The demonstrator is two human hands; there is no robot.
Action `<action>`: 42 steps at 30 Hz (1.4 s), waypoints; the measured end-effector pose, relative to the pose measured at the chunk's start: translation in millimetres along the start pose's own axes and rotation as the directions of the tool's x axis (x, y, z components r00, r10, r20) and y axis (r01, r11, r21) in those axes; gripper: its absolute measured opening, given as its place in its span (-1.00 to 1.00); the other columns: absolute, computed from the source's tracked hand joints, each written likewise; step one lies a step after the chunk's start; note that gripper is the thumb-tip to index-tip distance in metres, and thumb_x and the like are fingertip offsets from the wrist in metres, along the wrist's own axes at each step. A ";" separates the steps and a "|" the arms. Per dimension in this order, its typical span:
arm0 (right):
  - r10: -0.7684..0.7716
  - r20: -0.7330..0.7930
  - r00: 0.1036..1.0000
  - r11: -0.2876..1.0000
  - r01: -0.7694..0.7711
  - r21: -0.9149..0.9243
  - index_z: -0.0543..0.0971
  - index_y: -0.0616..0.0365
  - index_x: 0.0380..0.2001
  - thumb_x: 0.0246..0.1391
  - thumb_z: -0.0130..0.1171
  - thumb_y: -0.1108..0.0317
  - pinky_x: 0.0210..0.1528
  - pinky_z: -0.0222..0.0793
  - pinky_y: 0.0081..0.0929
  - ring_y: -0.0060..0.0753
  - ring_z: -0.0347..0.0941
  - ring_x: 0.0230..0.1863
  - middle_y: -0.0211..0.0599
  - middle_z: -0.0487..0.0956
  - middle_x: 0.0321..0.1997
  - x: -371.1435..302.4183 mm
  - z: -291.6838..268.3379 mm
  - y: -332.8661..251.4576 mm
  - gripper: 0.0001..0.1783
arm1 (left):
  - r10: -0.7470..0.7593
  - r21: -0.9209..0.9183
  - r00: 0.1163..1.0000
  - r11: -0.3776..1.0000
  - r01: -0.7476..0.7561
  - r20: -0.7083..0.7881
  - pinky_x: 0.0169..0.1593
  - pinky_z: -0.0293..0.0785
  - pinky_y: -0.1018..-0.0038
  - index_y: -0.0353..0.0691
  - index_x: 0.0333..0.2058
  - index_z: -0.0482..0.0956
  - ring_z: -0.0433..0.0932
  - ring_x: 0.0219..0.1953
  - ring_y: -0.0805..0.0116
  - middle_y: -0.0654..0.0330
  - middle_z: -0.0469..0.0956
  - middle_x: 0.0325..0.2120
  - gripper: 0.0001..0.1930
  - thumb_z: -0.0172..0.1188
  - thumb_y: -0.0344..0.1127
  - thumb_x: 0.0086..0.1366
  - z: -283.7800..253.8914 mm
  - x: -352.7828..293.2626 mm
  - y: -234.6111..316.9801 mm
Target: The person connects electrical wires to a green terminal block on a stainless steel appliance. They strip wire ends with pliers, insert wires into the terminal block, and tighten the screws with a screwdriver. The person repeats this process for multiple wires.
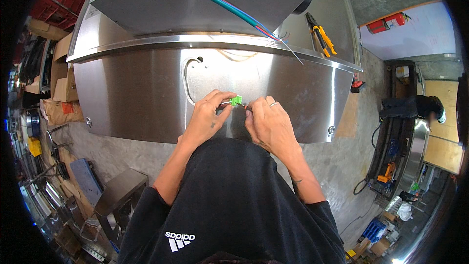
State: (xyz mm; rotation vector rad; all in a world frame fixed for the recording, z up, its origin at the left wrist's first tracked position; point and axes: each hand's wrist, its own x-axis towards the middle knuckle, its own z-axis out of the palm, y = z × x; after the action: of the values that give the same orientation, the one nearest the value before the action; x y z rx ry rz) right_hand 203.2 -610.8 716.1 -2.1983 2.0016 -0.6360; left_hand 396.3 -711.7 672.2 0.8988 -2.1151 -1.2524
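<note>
A bright green terminal block (236,100) is pinched in the fingertips of my left hand (209,115), above the stainless steel panel (132,100). A white cable (186,80) comes out of a hole in the panel and curves down to that hand. My right hand (270,123), with a ring on one finger, is closed around a slim screwdriver (246,108) with an orange-red part showing. Its thin tip points at the right side of the block; whether it touches a screw is too small to tell. Most of its handle is hidden in my fingers.
Beyond the steel ledge (215,41), a teal cable (229,7) with stripped red and blue wires leaves a grey housing (146,12). Yellow-handled pliers (320,35) lie at the right. Cardboard boxes (63,88) stand left. Another person's dark-clothed limb (413,107) shows far right.
</note>
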 end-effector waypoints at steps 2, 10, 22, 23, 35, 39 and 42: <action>-0.019 0.027 0.999 1.000 0.019 -0.022 0.54 0.16 -0.26 0.43 0.30 0.26 -0.14 0.52 -0.20 -0.12 0.54 -0.22 -0.16 0.55 -0.27 -1.3 1.9 0.7 -0.78 | 0.003 0.006 1.000 1.000 -0.003 0.008 0.01 0.71 0.34 -0.33 0.10 0.74 0.80 -0.07 0.25 0.05 0.77 -0.08 -0.70 0.40 -0.54 0.41 -0.8 -1.1 -0.1; 0.044 0.000 0.999 0.996 -0.044 -0.077 0.50 0.10 -0.34 0.51 0.25 0.14 -0.38 0.54 -0.25 -0.20 0.57 -0.43 -0.24 0.55 -0.46 1.3 8.0 -0.4 -0.65 | 0.010 0.004 1.000 1.000 -0.010 0.021 0.03 0.73 0.27 -0.36 0.15 0.72 0.80 -0.05 0.15 -0.01 0.75 -0.07 -0.68 0.35 -0.53 0.45 0.7 -3.2 -4.9; -0.038 0.104 0.994 0.997 0.045 -0.063 0.58 0.15 -0.15 0.44 0.31 0.23 -0.06 0.51 -0.20 -0.12 0.48 -0.19 -0.18 0.51 -0.27 -0.4 6.8 5.8 -0.79 | 0.045 0.042 0.998 0.998 -0.046 0.038 0.01 0.74 0.33 -0.34 0.12 0.74 0.80 -0.06 0.22 0.02 0.76 -0.09 -0.69 0.38 -0.55 0.42 -2.9 0.2 -9.7; -0.057 0.094 0.994 0.997 0.061 -0.044 0.58 0.16 -0.16 0.44 0.31 0.25 -0.08 0.52 -0.22 -0.14 0.47 -0.21 -0.19 0.49 -0.29 0.1 5.9 6.7 -0.80 | 0.043 0.046 0.998 0.998 -0.045 0.037 0.01 0.74 0.33 -0.34 0.12 0.74 0.80 -0.06 0.22 0.02 0.76 -0.09 -0.69 0.38 -0.55 0.42 -2.2 -0.3 -10.4; 0.224 0.093 0.970 0.966 -0.234 0.115 0.55 0.18 -0.45 0.54 0.20 0.11 -0.46 0.43 -0.09 0.04 0.51 -0.57 -0.04 0.53 -0.59 -4.1 17.0 0.1 -0.54 | 0.066 0.038 0.997 0.997 -0.067 0.026 0.01 0.74 0.34 -0.33 0.15 0.71 0.80 -0.04 0.20 0.02 0.74 -0.05 -0.66 0.37 -0.55 0.43 2.5 -0.3 -12.5; 0.388 0.168 0.906 0.866 -0.421 0.270 0.54 0.28 -0.51 0.58 0.15 0.09 -0.45 0.37 -0.09 0.05 0.45 -0.62 0.05 0.49 -0.65 -5.7 20.1 1.4 -0.43 | 0.066 0.091 0.996 0.993 -0.072 0.058 0.00 0.74 0.34 -0.33 0.13 0.71 0.79 -0.04 0.20 0.04 0.74 -0.06 -0.68 0.37 -0.55 0.43 1.0 2.8 -4.3; 0.480 0.286 0.830 0.737 -0.558 0.382 0.57 0.30 -0.52 0.61 0.10 0.07 -0.45 0.32 -0.10 -0.14 0.40 -0.64 -0.01 0.42 -0.68 -7.2 23.6 6.2 -0.39 | 0.073 0.109 0.995 0.991 -0.081 0.074 -0.01 0.74 0.35 -0.34 0.12 0.70 0.79 -0.06 0.20 0.04 0.73 -0.08 -0.69 0.37 -0.55 0.43 2.7 1.8 -3.6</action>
State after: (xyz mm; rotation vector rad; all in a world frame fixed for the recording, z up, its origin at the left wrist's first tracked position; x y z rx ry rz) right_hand 205.7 -609.4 690.9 -1.2891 1.9883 -0.7094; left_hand 394.3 -712.9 668.0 0.8219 -2.2721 -1.1519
